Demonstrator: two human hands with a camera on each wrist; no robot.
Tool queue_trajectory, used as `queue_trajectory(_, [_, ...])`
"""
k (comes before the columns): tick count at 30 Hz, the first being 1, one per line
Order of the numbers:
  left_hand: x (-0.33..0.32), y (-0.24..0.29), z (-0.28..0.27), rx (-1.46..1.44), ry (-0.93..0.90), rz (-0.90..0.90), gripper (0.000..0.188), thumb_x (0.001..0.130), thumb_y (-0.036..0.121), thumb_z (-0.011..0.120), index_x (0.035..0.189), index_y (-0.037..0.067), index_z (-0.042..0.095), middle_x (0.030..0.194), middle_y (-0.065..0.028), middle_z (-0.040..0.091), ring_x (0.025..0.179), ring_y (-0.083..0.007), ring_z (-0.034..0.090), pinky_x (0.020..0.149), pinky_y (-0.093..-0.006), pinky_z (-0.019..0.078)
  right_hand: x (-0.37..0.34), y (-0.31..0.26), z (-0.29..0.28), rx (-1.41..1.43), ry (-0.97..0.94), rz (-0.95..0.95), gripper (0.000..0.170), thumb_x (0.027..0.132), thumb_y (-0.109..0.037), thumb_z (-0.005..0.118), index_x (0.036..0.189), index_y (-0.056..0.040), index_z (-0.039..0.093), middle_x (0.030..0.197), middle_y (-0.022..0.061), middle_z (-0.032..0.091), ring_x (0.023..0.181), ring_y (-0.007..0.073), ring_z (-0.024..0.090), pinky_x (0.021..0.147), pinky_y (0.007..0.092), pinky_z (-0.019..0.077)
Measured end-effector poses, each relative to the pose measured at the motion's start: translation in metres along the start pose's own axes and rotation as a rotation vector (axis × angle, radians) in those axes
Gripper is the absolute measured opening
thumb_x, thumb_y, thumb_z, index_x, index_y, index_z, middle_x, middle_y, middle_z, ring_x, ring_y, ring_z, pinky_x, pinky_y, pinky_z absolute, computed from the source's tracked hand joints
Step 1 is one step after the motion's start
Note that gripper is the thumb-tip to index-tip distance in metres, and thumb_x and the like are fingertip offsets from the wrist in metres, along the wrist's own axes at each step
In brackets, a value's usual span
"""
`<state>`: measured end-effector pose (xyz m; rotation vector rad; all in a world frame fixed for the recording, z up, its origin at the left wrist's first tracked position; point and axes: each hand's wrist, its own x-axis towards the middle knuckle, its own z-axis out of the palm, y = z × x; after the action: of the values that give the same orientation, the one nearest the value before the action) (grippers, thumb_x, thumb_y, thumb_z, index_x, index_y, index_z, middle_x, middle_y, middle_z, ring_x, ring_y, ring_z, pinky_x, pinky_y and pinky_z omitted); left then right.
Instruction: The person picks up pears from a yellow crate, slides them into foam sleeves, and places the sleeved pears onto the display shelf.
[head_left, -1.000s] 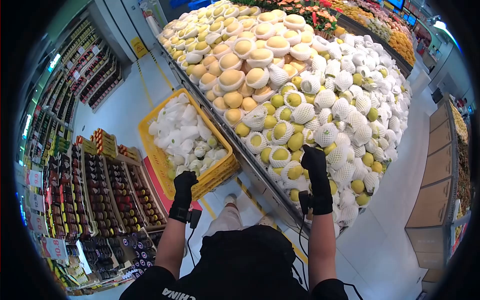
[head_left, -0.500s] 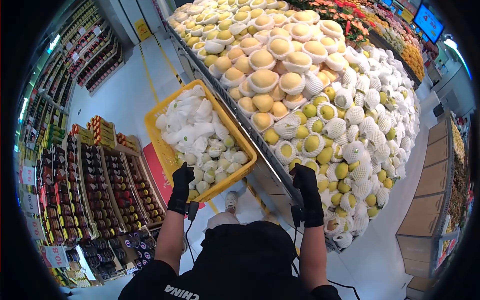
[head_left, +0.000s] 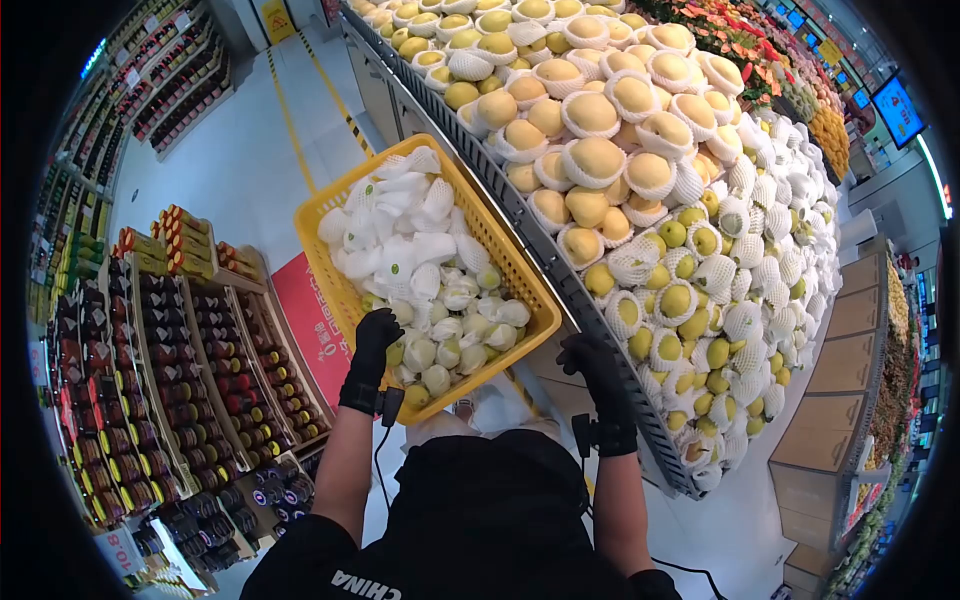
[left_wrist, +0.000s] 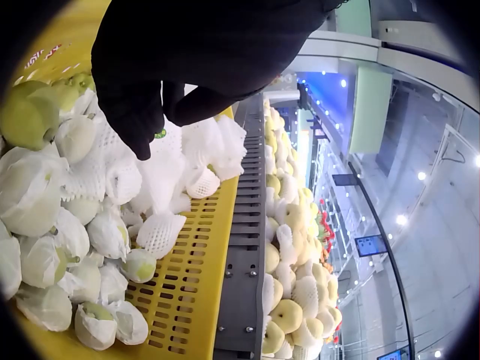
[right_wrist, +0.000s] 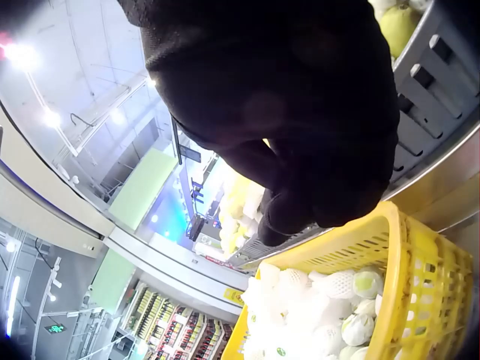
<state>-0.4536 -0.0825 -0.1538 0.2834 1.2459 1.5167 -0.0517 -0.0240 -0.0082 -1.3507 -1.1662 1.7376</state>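
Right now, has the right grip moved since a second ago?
Yes: in the head view, the right grip has moved left, from over the wrapped fruit to the grey display rail, nearer the yellow crate.

Basket (left_wrist: 206, 300) btm hidden under wrapped fruit (left_wrist: 109, 232); L fingers (left_wrist: 126, 112) hide some, L-wrist cam; screen (head_left: 897, 107) txt illeg.

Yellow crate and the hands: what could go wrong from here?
The left hand is close over thinly wrapped fruit; pressing down might bruise some. The cable hanging from that wrist could snag on the yellow crate. Heaped fruit by the right hand might roll over the grey rail if knocked.
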Motion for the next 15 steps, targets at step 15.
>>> queue_trajectory(15, [0.020,0.007,0.021,0.398,-0.211,-0.111,0.026,0.086,0.023,0.063,0.102,0.003,0.063,0.089,-0.0030,0.061,0.077,-0.0122,0.060,0.069,-0.0279,0.0517,0.027,0.003,0.038,-0.157,0.032,0.160,0.025,0.090,-0.023,0.055,0.099,-0.0021,0.064,0.079,0.0071,0.065,0.065,0.0118,0.060,0.062,0.0236,0.0486])
